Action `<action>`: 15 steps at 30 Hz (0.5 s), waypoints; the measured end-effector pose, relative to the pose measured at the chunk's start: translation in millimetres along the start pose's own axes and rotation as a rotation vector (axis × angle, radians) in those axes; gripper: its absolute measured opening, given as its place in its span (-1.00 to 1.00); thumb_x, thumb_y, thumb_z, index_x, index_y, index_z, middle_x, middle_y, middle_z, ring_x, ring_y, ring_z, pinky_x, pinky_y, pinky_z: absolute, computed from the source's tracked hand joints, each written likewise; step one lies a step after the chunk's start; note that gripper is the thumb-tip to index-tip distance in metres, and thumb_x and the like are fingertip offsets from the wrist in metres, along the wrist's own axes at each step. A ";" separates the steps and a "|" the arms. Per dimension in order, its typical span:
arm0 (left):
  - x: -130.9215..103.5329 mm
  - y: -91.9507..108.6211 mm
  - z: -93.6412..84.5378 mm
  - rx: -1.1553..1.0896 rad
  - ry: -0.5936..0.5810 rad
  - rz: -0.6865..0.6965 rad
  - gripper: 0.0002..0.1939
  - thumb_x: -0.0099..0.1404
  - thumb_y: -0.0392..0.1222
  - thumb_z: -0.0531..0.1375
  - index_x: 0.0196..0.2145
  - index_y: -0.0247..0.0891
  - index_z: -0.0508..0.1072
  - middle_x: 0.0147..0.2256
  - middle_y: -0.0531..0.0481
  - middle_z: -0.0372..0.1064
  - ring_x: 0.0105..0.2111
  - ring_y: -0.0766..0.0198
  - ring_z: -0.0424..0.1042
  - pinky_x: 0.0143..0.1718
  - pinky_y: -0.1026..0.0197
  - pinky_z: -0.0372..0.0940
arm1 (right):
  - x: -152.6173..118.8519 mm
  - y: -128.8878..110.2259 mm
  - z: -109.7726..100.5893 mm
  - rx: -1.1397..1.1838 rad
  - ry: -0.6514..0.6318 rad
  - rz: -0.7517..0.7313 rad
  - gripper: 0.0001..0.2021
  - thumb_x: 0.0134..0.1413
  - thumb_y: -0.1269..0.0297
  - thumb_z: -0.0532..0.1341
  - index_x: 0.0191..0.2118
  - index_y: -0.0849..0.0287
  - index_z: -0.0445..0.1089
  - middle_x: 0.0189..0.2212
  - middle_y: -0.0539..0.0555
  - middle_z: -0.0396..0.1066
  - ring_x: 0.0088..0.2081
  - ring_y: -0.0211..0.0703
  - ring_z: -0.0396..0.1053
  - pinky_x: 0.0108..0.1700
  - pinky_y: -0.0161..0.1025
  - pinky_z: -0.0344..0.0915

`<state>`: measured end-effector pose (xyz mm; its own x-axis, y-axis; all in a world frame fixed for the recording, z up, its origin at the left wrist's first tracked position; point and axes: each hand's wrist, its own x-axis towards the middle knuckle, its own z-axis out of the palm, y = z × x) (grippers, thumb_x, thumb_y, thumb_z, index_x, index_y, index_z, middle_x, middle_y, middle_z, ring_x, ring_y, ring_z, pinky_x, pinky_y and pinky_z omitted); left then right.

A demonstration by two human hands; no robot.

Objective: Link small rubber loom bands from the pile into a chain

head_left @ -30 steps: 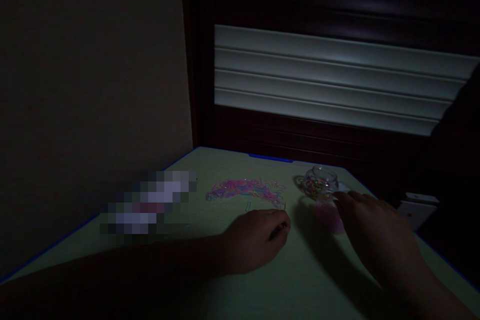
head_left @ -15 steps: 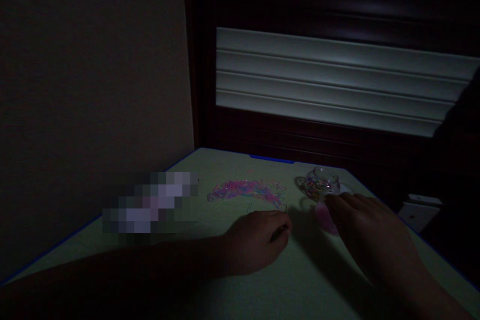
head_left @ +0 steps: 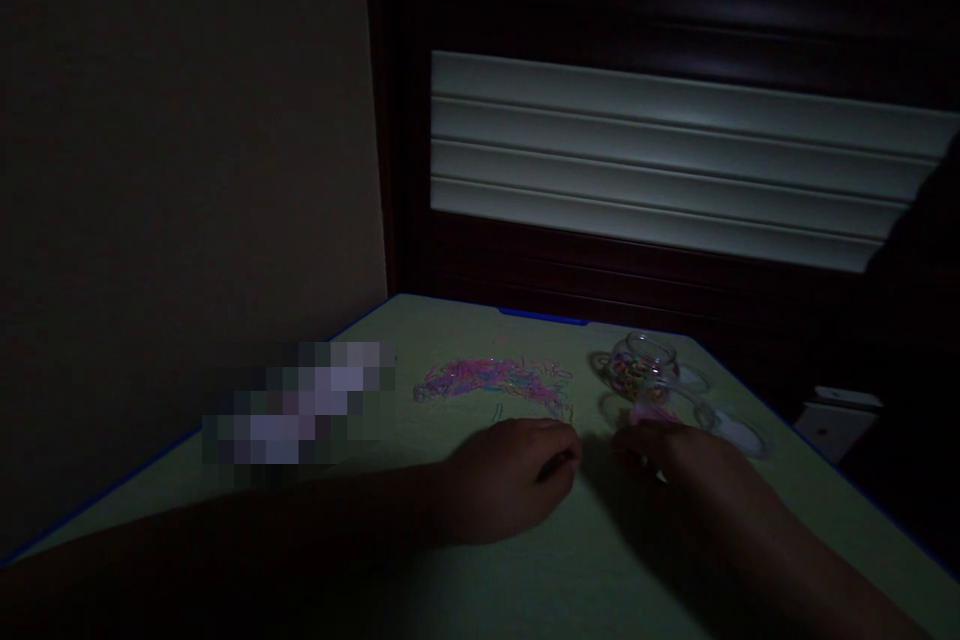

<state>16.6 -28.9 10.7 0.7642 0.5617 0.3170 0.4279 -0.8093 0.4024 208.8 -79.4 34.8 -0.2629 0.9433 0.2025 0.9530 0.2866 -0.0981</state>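
My left hand (head_left: 517, 480) rests low over the table with its fingers curled together; whatever is in them, if anything, is hidden. Just to its right, my right hand (head_left: 675, 465) hangs in front of a clear jar with pink contents (head_left: 652, 412), its fingers bent and pinched. I cannot make out what they hold. Past my left hand lies a loose heap of pink, purple and blue small rubber bands (head_left: 491, 377). A few single dark bands (head_left: 496, 413) lie between the heap and that hand.
A second clear jar (head_left: 643, 365) with multicoloured bands stands behind the pink one. A clear round lid (head_left: 739, 432) lies to its right. A blurred pale object (head_left: 300, 410) is at the left of the blue-edged table (head_left: 480, 600). A white box-like object (head_left: 836, 415) sits beyond the right edge.
My right hand has drawn back from the top of the pink jar, leftward and toward me, closer to my left hand. The lid on the right now shows. My left hand has barely moved.
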 end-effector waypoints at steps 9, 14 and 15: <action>4.6 -15.9 -31.2 0.237 -0.095 -0.161 -0.82 0.23 -0.33 -0.06 -0.40 -0.26 0.32 -0.44 0.02 0.32 -0.45 0.31 0.28 -0.48 0.31 0.09 | -4.0 0.9 0.0 0.015 0.040 -0.010 -0.80 0.00 0.45 0.02 -0.45 0.14 0.37 -0.47 0.03 0.39 -0.49 -0.27 0.31 -0.50 -0.36 0.03; 2.1 -19.3 -47.2 0.439 -0.133 -0.306 -0.80 0.24 -0.30 -0.06 -0.43 -0.28 0.34 -0.42 -0.05 0.35 -0.45 0.28 0.31 -0.47 0.27 0.10 | -4.8 0.3 -1.5 0.030 0.014 0.010 -0.80 0.03 0.40 0.02 -0.48 0.13 0.36 -0.49 0.02 0.40 -0.51 -0.27 0.32 -0.52 -0.36 0.04; 1.8 -19.1 -49.0 0.461 -0.146 -0.334 -0.79 0.24 -0.29 -0.05 -0.42 -0.29 0.35 -0.42 -0.06 0.36 -0.45 0.27 0.32 -0.47 0.26 0.11 | -4.9 0.2 -1.6 0.036 0.012 0.009 -0.80 0.02 0.40 0.02 -0.48 0.13 0.36 -0.49 0.01 0.40 -0.51 -0.27 0.32 -0.52 -0.37 0.04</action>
<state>-13.8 -4.0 45.7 0.5965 0.7961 0.1024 0.7977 -0.6021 0.0346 210.6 -84.2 35.4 -0.2524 0.9438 0.2133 0.9491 0.2844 -0.1353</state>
